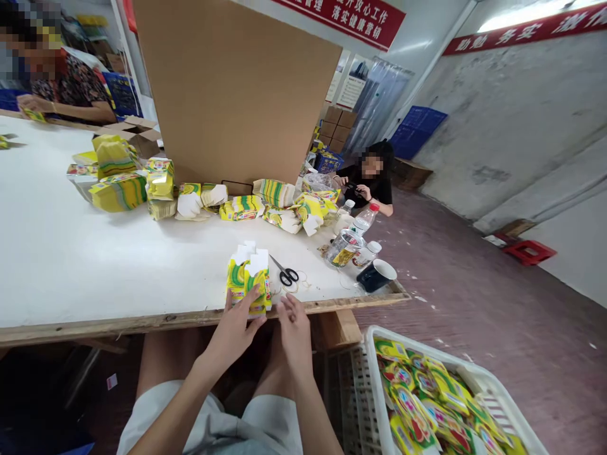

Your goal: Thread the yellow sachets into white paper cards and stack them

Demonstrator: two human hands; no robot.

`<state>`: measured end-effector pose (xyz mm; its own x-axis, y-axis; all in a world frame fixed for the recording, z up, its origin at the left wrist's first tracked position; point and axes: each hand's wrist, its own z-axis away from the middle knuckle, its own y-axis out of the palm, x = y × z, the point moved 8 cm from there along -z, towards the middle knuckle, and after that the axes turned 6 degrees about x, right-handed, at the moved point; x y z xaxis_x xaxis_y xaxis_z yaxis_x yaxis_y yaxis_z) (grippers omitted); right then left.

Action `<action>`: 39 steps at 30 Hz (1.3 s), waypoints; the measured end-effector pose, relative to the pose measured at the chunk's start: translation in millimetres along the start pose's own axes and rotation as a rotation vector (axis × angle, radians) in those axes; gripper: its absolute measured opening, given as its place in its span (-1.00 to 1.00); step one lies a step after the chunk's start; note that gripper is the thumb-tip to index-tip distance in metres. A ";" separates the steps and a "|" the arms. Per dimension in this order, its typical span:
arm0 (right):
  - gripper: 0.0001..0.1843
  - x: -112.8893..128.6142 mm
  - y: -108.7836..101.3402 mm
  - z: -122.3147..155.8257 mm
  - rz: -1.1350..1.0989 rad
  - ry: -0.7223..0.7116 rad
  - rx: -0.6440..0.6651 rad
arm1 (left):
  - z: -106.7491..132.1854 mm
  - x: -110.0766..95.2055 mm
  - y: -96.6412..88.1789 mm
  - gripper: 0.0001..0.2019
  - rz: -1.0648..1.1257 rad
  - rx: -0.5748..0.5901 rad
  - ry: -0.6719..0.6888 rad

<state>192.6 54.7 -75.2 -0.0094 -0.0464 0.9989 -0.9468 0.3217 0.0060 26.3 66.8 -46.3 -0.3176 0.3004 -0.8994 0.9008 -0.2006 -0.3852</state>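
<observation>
Small flat yellow-and-green cartons with white flaps at their far end lie in a bunch at the table's front edge. My left hand grips the near end of the front carton, its fingers on the printed face. Close by on the right, my right hand hangs at the table edge with its fingers loosely bent and apart, and nothing shows in it. Black-handled scissors lie just beyond it, among thin loose rubber bands.
Bundles of flattened yellow cartons line the table below a large cardboard sheet. A dark mug, a clear jar and bottles stand right. A white basket of filled cartons sits lower right. Two other people sit farther off.
</observation>
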 end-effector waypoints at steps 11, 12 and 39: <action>-0.59 18.0 10.1 24.4 -0.218 0.103 0.159 | 11.6 -7.1 1.3 -0.52 0.927 -0.033 -0.211; -0.60 18.8 10.5 31.6 -0.247 0.117 0.174 | 12.8 -10.3 14.7 -0.54 1.058 0.076 -0.254; -0.62 62.2 -12.5 32.2 -0.013 -0.071 0.391 | 15.8 -37.2 21.0 -0.62 0.794 0.304 -0.132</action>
<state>193.5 17.3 -14.6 -0.0060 -0.1176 0.9930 -0.9979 -0.0629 -0.0135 52.3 36.7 -24.2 0.3245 -0.1419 -0.9352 0.7581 -0.5522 0.3469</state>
